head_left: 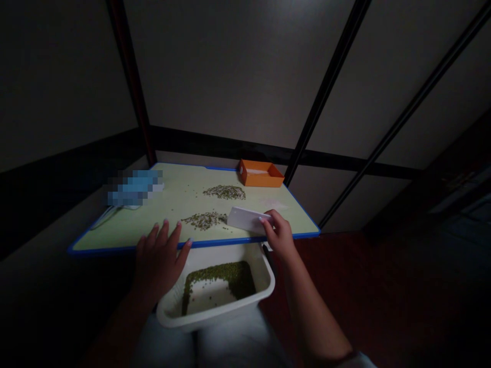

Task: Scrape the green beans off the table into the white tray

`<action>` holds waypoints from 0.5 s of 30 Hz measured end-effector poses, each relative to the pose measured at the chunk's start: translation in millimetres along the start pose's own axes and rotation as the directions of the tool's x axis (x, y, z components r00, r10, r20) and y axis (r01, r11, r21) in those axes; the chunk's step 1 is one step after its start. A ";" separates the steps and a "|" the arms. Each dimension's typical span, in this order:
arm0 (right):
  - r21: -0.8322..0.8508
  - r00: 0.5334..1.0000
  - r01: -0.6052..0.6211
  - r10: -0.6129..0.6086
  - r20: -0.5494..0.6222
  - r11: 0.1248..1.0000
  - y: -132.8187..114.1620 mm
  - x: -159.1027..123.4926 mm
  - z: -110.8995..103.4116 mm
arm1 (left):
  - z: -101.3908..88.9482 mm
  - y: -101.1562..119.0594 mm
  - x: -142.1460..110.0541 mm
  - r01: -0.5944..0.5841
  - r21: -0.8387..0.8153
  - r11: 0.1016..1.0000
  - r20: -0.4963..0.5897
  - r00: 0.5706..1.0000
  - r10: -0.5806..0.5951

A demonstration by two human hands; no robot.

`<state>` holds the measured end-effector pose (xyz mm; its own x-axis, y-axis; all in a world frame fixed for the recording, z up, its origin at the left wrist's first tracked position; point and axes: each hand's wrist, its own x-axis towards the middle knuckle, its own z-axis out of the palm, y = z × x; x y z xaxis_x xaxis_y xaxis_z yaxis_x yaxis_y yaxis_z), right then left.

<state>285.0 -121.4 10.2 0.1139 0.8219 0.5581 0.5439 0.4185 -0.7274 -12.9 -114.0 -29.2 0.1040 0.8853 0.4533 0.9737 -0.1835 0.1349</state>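
Note:
My right hand (279,232) pinches one end of a flat white plastic scraper (247,219), held on edge over the table near its front. The scraper's far end meets a near pile of small green and brown beans (205,220). A second pile of beans (225,192) lies farther back. Fingers spread, my left hand (163,255) rests at the table's front edge, left of the near pile, and holds nothing. Below that edge, a white plastic basin (268,286) sits at my lap, with green beans (238,276) heaped along its back and right sides.
The pale table (184,179) has a blue rim. An orange open box (263,179) stands at its back right corner. At the left lies a blurred blue item (136,188) beside a white cable (103,217). Grey wall panels (230,76) rise behind the table.

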 end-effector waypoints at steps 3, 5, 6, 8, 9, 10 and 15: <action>0.016 1.000 -0.001 0.001 0.025 1.000 -1.8 -3.8 0.7 | 0.3 0.3 0.2 -0.001 -0.012 1.000 -0.004 1.000 0.001; 0.038 0.999 -0.006 0.004 0.053 0.999 -3.7 -7.2 0.6 | 0.6 0.5 0.1 0.001 -0.018 1.000 -0.007 1.000 -0.001; 0.048 0.998 -0.008 0.005 0.064 0.999 -4.7 -8.8 0.3 | 0.7 0.5 0.0 0.002 -0.021 1.000 -0.010 1.000 -0.002; 0.052 0.998 -0.008 0.004 0.063 0.999 -6.3 -11.3 -0.7 | 0.9 0.5 -0.2 0.003 -0.025 1.000 -0.013 1.000 -0.003; 0.047 0.999 -0.006 0.003 0.053 0.999 -6.7 -11.8 -1.0 | 1.0 0.5 -0.3 0.002 -0.026 1.000 -0.015 1.000 -0.002; 0.040 0.999 -0.004 0.002 0.039 0.999 -6.7 -11.7 -1.0 | 1.0 0.4 -0.3 0.000 -0.027 1.000 -0.016 1.000 -0.001; 0.004 1.000 -0.009 0.009 -0.014 1.000 -3.0 -5.1 4.6 | 1.2 -0.7 -0.4 -0.002 -0.028 1.000 -0.024 1.000 0.001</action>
<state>279.0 -125.0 7.7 0.1305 0.8204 0.5567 0.5395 0.4123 -0.7341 -13.4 -113.7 -30.5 0.1005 0.8743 0.4748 0.9674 -0.1974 0.1587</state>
